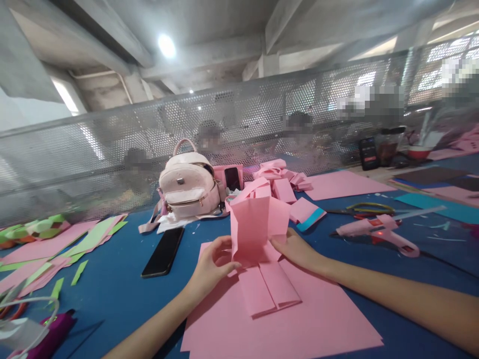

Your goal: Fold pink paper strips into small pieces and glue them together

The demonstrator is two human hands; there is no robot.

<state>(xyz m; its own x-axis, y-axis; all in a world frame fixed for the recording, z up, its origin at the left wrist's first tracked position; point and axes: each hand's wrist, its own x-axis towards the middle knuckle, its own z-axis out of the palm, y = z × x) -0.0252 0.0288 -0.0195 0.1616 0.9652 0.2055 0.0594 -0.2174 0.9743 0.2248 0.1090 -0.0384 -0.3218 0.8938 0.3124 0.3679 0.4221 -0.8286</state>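
Observation:
A folded pink paper (250,224) stands partly upright between my two hands, its lower flaps lying flat toward me with a seam down the middle. My left hand (217,262) grips its left edge, thumb and fingers closed around the side. At the right side, my right hand (294,247) holds the paper near the fold, with some of its fingers hidden behind the paper. Beneath lie large pink sheets (318,324) in a loose stack on the blue table (123,309).
A pink glue gun (377,232) and scissors (368,208) lie right. A black phone (163,252) rests left, near a cream backpack (189,184). Folded pink pieces (282,189) are piled behind. Green and pink paper strips (90,239) spread left. A perforated metal screen (254,114) borders the back.

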